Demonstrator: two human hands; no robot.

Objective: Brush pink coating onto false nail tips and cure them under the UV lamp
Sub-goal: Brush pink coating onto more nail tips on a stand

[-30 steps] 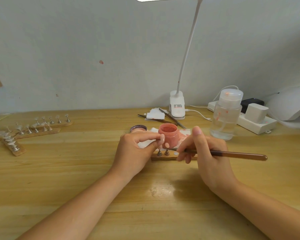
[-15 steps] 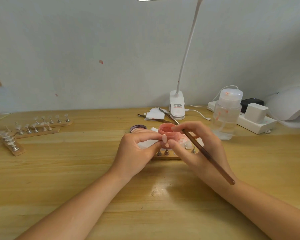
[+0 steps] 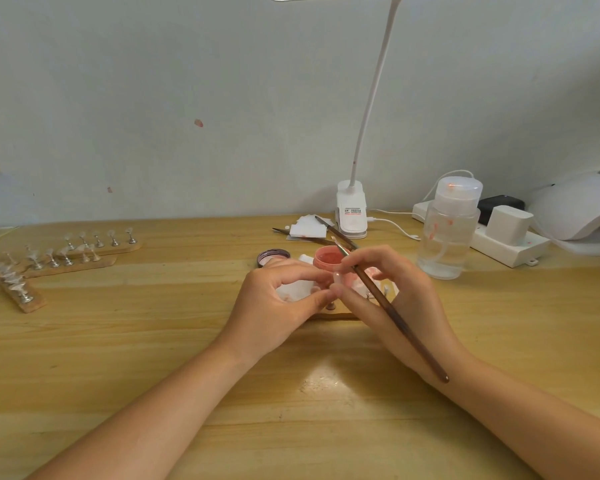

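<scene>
Head view — two hands, one brush, one pink jar.

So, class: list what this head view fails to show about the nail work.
- Nail tip: hidden between the left hand and right hand.
- Brush bristles: too small and blurred to tell if loaded.
- Nail stand: mostly covered by both hands.
- UV lamp: cut off by the right edge.
</scene>
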